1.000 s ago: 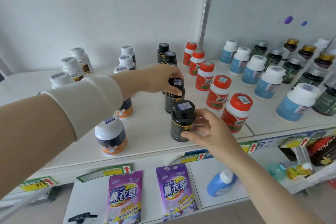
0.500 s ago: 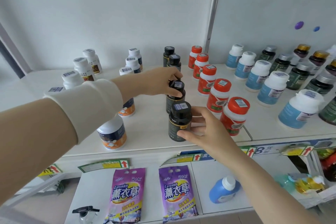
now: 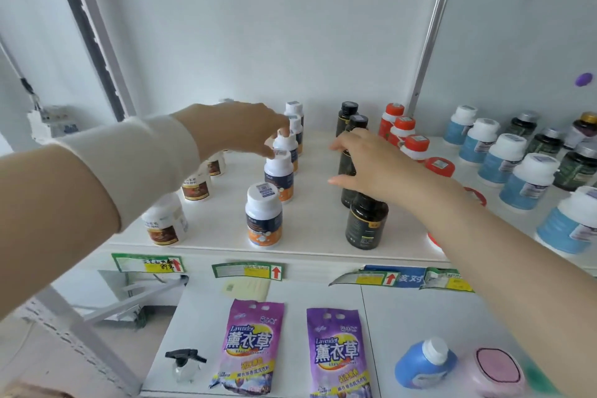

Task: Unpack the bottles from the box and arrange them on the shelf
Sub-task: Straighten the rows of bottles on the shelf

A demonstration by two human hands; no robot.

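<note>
black bottles (image 3: 366, 223) stand in single file on the top shelf (image 3: 316, 236), from its front edge back to the wall. a file of white-capped, orange-label bottles (image 3: 263, 216) runs parallel just to their left. the box is not in view.

the right hand (image 3: 371, 165) lies over the second black bottle from the front, its fingers (image 3: 337, 145) spread and nearly straight, closing on nothing visible. the left hand (image 3: 239, 129) reaches mid-file, thumb and fingertips curled about the cap of one white-capped bottle (image 3: 286, 144) in what reads as a light pinch.

likely faults:
- the right wrist hangs just above the front black bottle, which stands near the shelf edge; a dropped arm could tip it off.
- the left sleeve (image 3: 129, 165) passes low over the brown-label bottles (image 3: 164, 223) and could drag one over.
- the right forearm crosses the red-capped bottles (image 3: 416, 145) and could knock them.

every bottle is capped, so contents are unseen. blue-label bottles (image 3: 529, 181) fill the right. the lower shelf (image 3: 387, 317) bears two purple bags (image 3: 252, 349), a spray bottle (image 3: 184, 365) and a blue jug (image 3: 423, 365).
</note>
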